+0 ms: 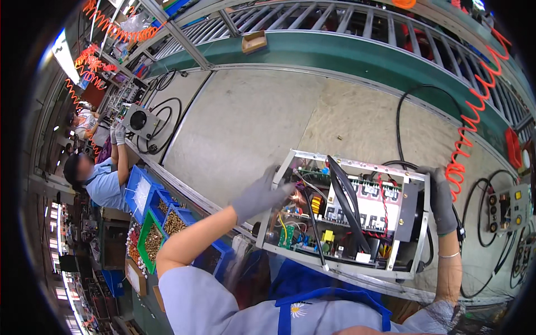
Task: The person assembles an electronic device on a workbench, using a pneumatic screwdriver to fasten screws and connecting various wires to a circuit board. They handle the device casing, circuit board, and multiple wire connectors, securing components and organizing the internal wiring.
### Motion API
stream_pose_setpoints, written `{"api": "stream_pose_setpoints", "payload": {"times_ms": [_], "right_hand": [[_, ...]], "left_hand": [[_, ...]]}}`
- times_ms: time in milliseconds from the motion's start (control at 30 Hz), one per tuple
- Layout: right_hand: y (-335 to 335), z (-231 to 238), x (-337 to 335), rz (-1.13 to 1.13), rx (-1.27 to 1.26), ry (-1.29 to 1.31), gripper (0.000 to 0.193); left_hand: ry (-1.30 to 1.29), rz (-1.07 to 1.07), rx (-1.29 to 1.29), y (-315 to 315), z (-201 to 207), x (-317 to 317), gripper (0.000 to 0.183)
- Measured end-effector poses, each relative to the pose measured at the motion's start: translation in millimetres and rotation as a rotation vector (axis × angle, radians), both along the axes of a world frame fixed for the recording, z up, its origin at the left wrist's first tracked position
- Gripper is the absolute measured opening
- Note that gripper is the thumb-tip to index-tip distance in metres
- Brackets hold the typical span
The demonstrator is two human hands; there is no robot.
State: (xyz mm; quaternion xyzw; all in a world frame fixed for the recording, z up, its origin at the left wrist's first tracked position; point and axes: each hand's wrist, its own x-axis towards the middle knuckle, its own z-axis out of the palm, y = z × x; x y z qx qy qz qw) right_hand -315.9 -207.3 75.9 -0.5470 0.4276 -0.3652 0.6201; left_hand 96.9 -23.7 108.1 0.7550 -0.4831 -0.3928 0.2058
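Centrally, an open metal chassis (391, 268) packed with circuit boards and wiring sits on the pale workbench (251, 123), close to its near edge. The person's gloved left hand (262, 195) reaches over the chassis's left rim, fingers extended and loose toward the wiring inside; whether they pinch anything cannot be told. The gloved right hand (442, 201) wraps over the far right corner of the frame, gripping its edge. A thick black cable (346, 195) crosses the boards diagonally. Beyond the chassis, a wide stretch of bench surface lies open up to the green conveyor rail (357, 58). An orange coiled hose (466, 134) hangs to the right. Blue and green parts bins (151, 215) line the bench's near left edge, where another person (103, 178) works.
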Motion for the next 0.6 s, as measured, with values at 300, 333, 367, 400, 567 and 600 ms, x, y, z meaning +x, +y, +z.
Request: {"api": "stream_pose_setpoints", "payload": {"times_ms": [300, 333, 367, 400, 567, 600], "right_hand": [[-29.4, -44.1, 24.6, -0.059, 0.186, -0.365, 0.050], [-30.5, -47.0, 20.2, -0.046, 0.181, -0.365, 0.049], [-29.3, -45.5, 21.8, -0.021, 0.104, -0.400, 0.048], [-29.4, -42.1, 21.5, -0.181, -0.071, -0.309, 0.047], [-0.3, 59.2, 24.3, -0.183, -0.821, -0.241, 0.042], [10.3, 76.4, 23.4, -0.132, -0.969, -0.172, 0.043]], "left_hand": [[0.598, 0.505, -0.279, 23.0, 30.3, -57.0, 0.056], [0.600, 0.490, -0.334, 19.7, 27.9, -56.1, 0.056], [0.598, 0.488, -0.393, 17.0, 26.4, -54.5, 0.055], [0.596, 0.484, -0.450, 13.3, 27.5, -53.6, 0.055], [0.518, 0.622, -0.655, 6.3, 21.4, -52.3, 0.060], [0.509, 0.679, -0.710, 6.6, 11.0, -52.7, 0.059]]}}
